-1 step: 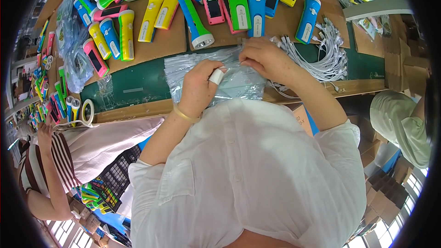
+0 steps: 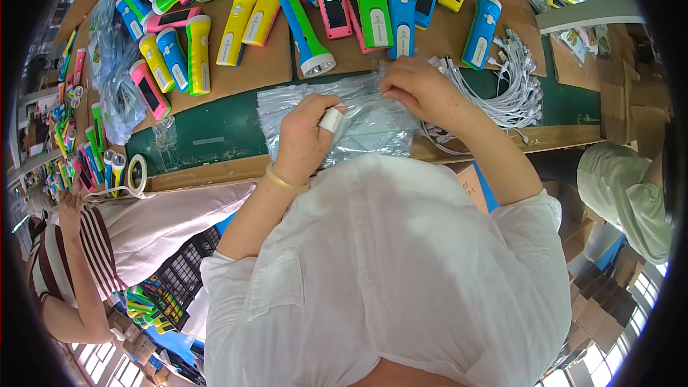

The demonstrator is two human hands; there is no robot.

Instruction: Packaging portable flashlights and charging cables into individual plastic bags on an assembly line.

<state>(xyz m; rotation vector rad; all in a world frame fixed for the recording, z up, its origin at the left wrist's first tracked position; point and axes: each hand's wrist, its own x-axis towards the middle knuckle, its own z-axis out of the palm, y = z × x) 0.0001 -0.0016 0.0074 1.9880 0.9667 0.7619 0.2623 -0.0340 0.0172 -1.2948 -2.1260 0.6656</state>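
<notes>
A stack of clear zip-top plastic bags (image 2: 276, 111) lies on the green tabletop close to my body. My left hand (image 2: 302, 136) is closed on the plastic at the middle of the stack, with a white wrap around one finger. Fingers bent in a pinch, my right hand (image 2: 418, 86) grips the top bag at the stack's right side; its fingertips are partly hidden. A bundle of white cables (image 2: 512, 93) lies just right of that hand. Beyond the bags, a green and blue flashlight (image 2: 307, 36) rests with its lens toward me.
Many coloured flashlights (image 2: 369, 3) cover the cardboard (image 2: 265, 64) at the back. More plastic bags (image 2: 118, 93) hang in a heap at the left, near a roll of tape (image 2: 137, 173). A person in a striped top (image 2: 93, 244) works at left; another person's sleeve (image 2: 620, 193) shows at right.
My hands have moved slightly apart, the left a little leftward and the right a little rightward. Both keep their hold on the plastic.
</notes>
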